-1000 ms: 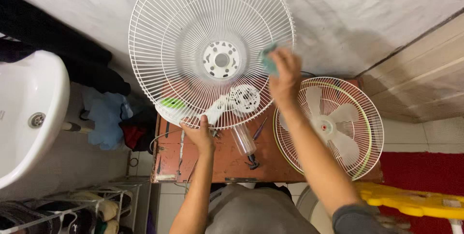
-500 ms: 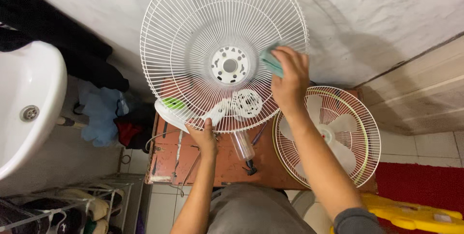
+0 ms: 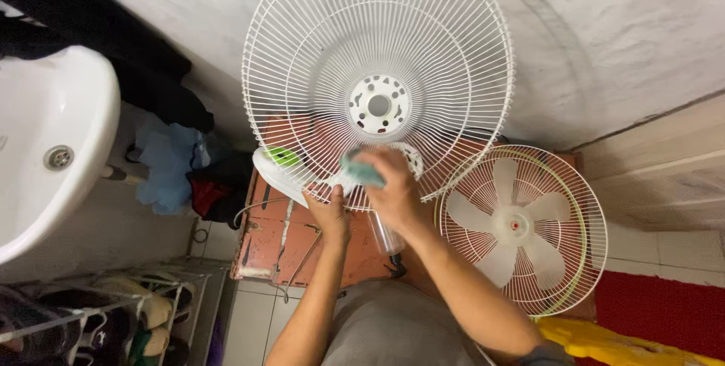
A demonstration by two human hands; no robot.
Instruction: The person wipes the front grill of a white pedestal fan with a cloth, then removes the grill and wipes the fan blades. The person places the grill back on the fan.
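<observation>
A large white wire fan guard (image 3: 438, 41) stands upright in front of me above a worn red table (image 3: 272, 241). My left hand (image 3: 331, 213) grips the guard's bottom rim. My right hand (image 3: 391, 185) presses a teal cloth (image 3: 360, 172) against the lower wires of the guard, just right of my left hand. A white plate with several holes forms the guard's hub (image 3: 378, 105). Behind the wires lie a white fan base with a green button (image 3: 281, 162) and a round white perforated part (image 3: 411, 158).
A second fan head with white blades and a green-trimmed guard (image 3: 521, 226) lies on the table's right. A clear plastic piece (image 3: 387, 239) rests on the table. A white sink (image 3: 45, 147) is left, a shoe rack (image 3: 91, 328) below it, a red mat (image 3: 657, 305) right.
My right hand with the cloth has moved from the guard's right side, beside the hub, down to its lower edge near my left hand. The view shifted slightly.
</observation>
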